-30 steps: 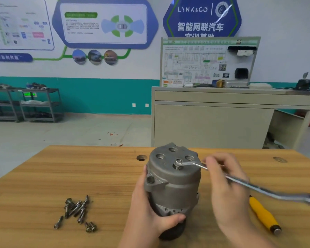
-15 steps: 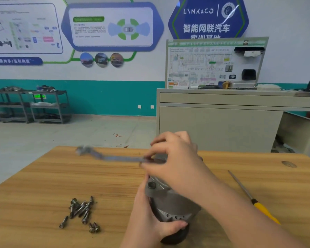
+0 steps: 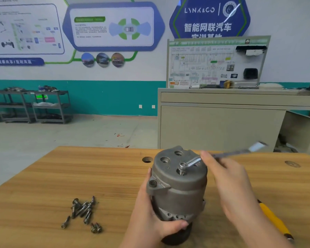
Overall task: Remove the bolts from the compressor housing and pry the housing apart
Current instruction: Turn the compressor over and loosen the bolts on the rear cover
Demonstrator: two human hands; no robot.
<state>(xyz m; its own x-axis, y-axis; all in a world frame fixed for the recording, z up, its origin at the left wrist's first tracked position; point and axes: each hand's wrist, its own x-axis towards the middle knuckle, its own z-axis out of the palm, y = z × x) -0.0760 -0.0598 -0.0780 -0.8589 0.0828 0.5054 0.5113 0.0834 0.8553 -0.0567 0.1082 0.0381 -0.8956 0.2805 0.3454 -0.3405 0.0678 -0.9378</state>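
The compressor housing (image 3: 179,190) stands upright on the near middle of the wooden table (image 3: 79,176); it looks like heavy, stiff cast metal, so I judge the low barrel the safest place to grip, where my left hand (image 3: 150,217) wraps it. My right hand (image 3: 229,183) grasps the wrench (image 3: 227,153), seated on the raised bolt (image 3: 182,168). Loose bolts (image 3: 84,212) lie to the left.

Compressor housing (image 3: 179,185) — matt grey cast metal, slightly rough; the bolt (image 3: 182,167) standing in its top is shiny steel, as is the blurred wrench (image 3: 222,155). Loose bolts (image 3: 83,211) dull dark metal on a smooth wood-grain table (image 3: 61,176); screwdriver (image 3: 274,219) handle — glossy yellow plastic.
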